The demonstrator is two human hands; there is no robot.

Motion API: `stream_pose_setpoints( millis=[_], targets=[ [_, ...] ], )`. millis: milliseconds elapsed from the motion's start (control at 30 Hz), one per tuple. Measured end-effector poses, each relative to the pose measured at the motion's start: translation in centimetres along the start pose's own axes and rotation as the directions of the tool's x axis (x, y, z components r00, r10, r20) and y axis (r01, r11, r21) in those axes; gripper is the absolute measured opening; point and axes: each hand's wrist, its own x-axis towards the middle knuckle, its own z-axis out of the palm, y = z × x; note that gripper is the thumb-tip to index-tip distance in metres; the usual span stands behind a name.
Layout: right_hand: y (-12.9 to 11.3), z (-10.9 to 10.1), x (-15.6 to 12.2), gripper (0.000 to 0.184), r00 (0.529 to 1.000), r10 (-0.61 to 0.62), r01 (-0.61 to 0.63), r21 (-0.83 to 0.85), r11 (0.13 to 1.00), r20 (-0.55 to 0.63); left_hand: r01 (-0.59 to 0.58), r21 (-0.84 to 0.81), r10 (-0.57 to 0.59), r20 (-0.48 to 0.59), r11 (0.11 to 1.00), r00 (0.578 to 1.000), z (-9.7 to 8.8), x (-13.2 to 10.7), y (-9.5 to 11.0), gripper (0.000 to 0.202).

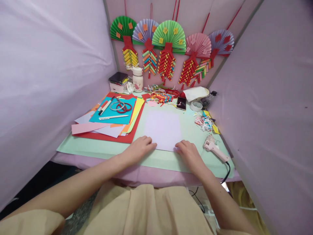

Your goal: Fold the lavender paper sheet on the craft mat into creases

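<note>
A sheet of pale lavender paper lies flat on the light green table cover in front of me. At its near left corner is my left hand, its fingers and thumb closed on the edge. My right hand pinches the near right corner, fingers bent. The fingertips partly hide both corners.
Coloured paper with scissors and a pen is stacked left. A glue gun lies right, near paper scraps, tape and a phone. Behind stand a bottle and hanging paper fans.
</note>
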Motion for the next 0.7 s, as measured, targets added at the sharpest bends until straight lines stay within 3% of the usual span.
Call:
stream_pose_setpoints(
  millis=[100,233,700],
  targets=[
    [-0.6,0.2,-0.5,0.032,0.983,-0.182,0.182,-0.049,0.982,-0.009,-0.104,0.06,0.105,-0.01,0.993,0.994,0.8,0.0,0.6,0.038],
    [-0.7,0.3,-0.9,0.046,0.957,-0.291,0.287,-0.133,0.949,-0.014,-0.115,0.127,0.121,-0.035,0.985,0.992,1.3,0.1,0.9,0.042],
    [-1.1,-0.1,-0.6,0.046,0.949,-0.313,0.313,-0.224,0.923,0.038,-0.117,0.191,0.127,-0.04,0.975,0.991,1.0,0.3,1.0,0.04]
  ],
)
